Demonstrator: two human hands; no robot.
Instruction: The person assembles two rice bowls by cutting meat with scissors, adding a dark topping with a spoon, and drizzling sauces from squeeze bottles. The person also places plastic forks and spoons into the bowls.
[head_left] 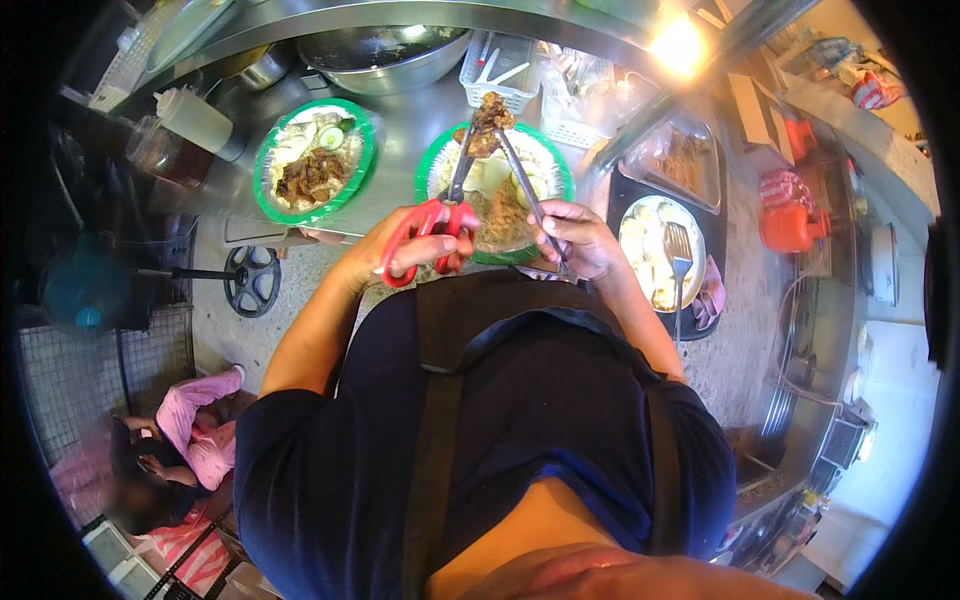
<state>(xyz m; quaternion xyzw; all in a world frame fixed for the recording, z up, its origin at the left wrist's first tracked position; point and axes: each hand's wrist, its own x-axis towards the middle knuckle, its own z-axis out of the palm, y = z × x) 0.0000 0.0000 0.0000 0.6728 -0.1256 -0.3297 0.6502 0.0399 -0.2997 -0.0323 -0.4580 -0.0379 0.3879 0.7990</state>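
Observation:
My left hand is closed round the red-handled scissors, whose dark blades point away from me up to a browned piece of meat. In my right hand are slim metal tongs, their far end at the same piece. The meat is held up over a green-rimmed plate of pale and brown food. Part of that plate is hidden behind my hands and the tools. I cannot make out whether the scissor blades are closed on the meat.
Another green-rimmed plate with meat and cucumber stands left, near a squeeze bottle. Behind are a large metal bowl and a white basket. On the right, a fork rests on a food dish. A person sits lower left.

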